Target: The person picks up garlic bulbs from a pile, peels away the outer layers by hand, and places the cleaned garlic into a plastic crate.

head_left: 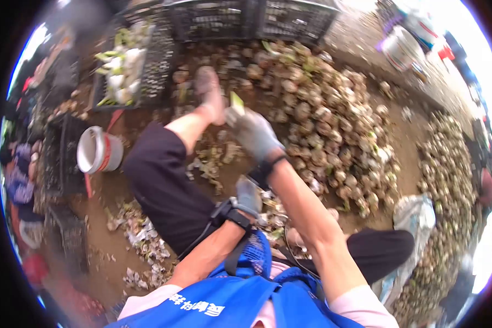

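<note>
My right hand (254, 134), in a grey glove, reaches forward beside my bare foot. It is closed on a peeled garlic bulb, whose pale green stem (236, 102) sticks out past the fingers; the rest is blurred or covered. My left hand (249, 197), also gloved, is low between my legs, near the right forearm. Its fingers are partly hidden and smeared, so I cannot make out what is in them. A large heap of unpeeled garlic bulbs (325, 120) lies just right of my right hand. Loose peelings (216, 158) cover the ground between my legs.
A black crate (157, 71) with white, green-stemmed bulbs (127, 76) stands front left. More black crates (298, 22) line the far side. A white bucket (99, 150) is at left; another bucket (402, 48) stands far right. A second garlic heap (448, 175) and a white sack (414, 216) lie right.
</note>
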Tool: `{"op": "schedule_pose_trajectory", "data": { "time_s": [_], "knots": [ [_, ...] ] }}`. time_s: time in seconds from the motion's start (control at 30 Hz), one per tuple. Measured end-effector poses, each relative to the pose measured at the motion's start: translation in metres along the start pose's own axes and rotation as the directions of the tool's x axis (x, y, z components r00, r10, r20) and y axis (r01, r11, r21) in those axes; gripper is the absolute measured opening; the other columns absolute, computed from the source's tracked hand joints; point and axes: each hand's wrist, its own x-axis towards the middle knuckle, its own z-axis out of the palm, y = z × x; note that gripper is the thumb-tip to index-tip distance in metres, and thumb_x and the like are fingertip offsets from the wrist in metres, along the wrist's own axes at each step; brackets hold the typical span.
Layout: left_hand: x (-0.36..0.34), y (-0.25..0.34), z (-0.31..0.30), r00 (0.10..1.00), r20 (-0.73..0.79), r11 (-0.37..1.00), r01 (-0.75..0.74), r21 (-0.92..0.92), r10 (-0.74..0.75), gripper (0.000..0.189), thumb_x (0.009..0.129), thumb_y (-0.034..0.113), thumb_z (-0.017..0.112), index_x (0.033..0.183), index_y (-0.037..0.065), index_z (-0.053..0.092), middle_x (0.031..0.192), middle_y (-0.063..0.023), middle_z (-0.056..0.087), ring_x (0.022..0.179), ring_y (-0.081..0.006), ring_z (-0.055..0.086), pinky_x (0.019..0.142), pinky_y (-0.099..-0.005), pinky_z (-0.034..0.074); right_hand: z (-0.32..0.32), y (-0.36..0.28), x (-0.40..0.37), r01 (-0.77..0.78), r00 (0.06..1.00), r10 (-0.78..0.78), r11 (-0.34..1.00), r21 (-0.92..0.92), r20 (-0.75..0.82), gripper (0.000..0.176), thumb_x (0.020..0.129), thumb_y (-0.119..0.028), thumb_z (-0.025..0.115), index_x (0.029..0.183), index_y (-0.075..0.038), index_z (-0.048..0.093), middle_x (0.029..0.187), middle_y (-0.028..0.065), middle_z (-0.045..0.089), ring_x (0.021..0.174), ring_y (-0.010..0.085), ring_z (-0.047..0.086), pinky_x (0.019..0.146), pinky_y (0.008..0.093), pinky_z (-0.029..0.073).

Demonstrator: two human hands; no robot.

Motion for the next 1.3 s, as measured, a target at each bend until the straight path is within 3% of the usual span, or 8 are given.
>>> {"op": "schedule_pose_trajectory", "data": {
  "time_s": [0.1,0.27,0.4,0.53,0.73,0.83,1.03,1.3],
  "knots": [
    [-0.027,0.028,0.033,0.985,0.091,0.972,0.159,-0.176,-0.145,0.022,0.092,0.024,0.042,0.094,0.009,0.057,0.084,-0.0006,0.060,0.069,-0.0098,0.057,0.061,-0.0229,0.047,0.067,-0.120,0.060,0.102,0.994,-0.072,0.873,0.477,-0.080,0.032,0.082,-0.015,0.058,0.108,0.002,0.053,0.085,0.0090,0.062,0.068,0.0182,0.060,0.060,0.0283,0.048],
    [-0.016,0.014,0.032,0.999,0.031,0.996,0.023,0.089,-0.026,0.021,0.090,0.021,0.047,0.089,0.005,0.061,0.080,-0.0055,0.062,0.071,-0.0128,0.058,0.060,-0.0244,0.047,-0.006,-0.118,0.003,0.130,0.691,-0.626,0.600,-0.789,-0.362,0.028,0.078,-0.012,0.059,0.103,0.000,0.063,0.095,0.0136,0.064,0.083,0.0153,0.060,0.069,0.0251,0.049],
    [-0.035,0.020,0.048,0.993,0.115,0.963,-0.008,0.269,-0.024,0.023,0.092,0.018,0.042,0.090,0.003,0.060,0.082,-0.0042,0.060,0.074,-0.0129,0.057,0.064,-0.0264,0.049,-0.159,-0.070,-0.085,-0.520,0.507,-0.650,0.293,-0.802,-0.566,0.024,0.073,-0.015,0.060,0.093,-0.003,0.064,0.088,0.0161,0.063,0.078,0.0293,0.059,0.074,0.0382,0.048],
    [-0.033,0.010,0.047,0.957,0.251,0.812,-0.259,0.523,0.144,0.026,0.088,0.018,0.045,0.085,0.001,0.065,0.080,-0.0065,0.065,0.070,-0.0147,0.059,0.067,-0.0279,0.048,-0.245,-0.095,-0.106,-0.641,0.628,-0.520,0.077,-0.763,-0.580,0.058,0.069,-0.015,0.058,0.124,-0.004,0.046,0.125,0.0234,0.045,0.116,0.0391,0.041,0.103,0.0375,0.030],
    [-0.018,-0.010,0.048,0.963,0.140,0.972,0.220,0.083,-0.230,0.023,0.091,0.021,0.048,0.090,0.002,0.062,0.081,-0.0065,0.063,0.069,-0.0153,0.060,0.059,-0.0261,0.049,-0.272,-0.109,-0.075,-0.554,0.832,-0.125,-0.225,-0.801,-0.541,0.042,0.075,-0.011,0.056,0.117,-0.007,0.055,0.120,0.0187,0.052,0.108,0.0314,0.049,0.096,0.0372,0.038],
    [-0.026,0.011,0.055,0.926,0.116,0.933,0.359,0.016,-0.358,0.021,0.092,0.025,0.048,0.100,0.009,0.058,0.088,-0.0040,0.061,0.072,-0.0132,0.060,0.058,-0.0276,0.048,-0.206,-0.111,-0.094,-0.328,0.701,-0.041,0.868,-0.373,-0.712,0.040,0.070,0.011,0.051,0.105,-0.006,0.061,0.096,0.0090,0.063,0.074,0.0146,0.060,0.065,0.0228,0.050],
    [-0.034,0.032,0.065,0.844,0.518,0.742,0.434,-0.511,-0.138,0.022,0.092,0.021,0.046,0.109,0.008,0.052,0.089,-0.0052,0.059,0.082,-0.0181,0.058,0.076,-0.0325,0.049,0.000,-0.051,-0.146,-0.119,0.804,-0.031,0.970,-0.211,-0.593,0.039,0.073,0.001,0.061,0.111,0.001,0.057,0.095,0.0071,0.063,0.078,0.0112,0.057,0.069,0.0232,0.047],
    [-0.080,0.073,0.072,0.807,0.578,0.993,-0.092,-0.079,0.121,0.034,0.088,0.015,0.055,0.119,0.003,0.046,0.103,-0.0050,0.058,0.090,-0.0107,0.056,0.075,-0.0256,0.048,0.014,-0.092,-0.186,-0.004,0.739,0.093,0.991,0.134,-0.667,0.026,0.084,-0.010,0.057,0.106,0.003,0.055,0.087,0.0072,0.062,0.072,0.0132,0.061,0.067,0.0245,0.052]
  ]
}}
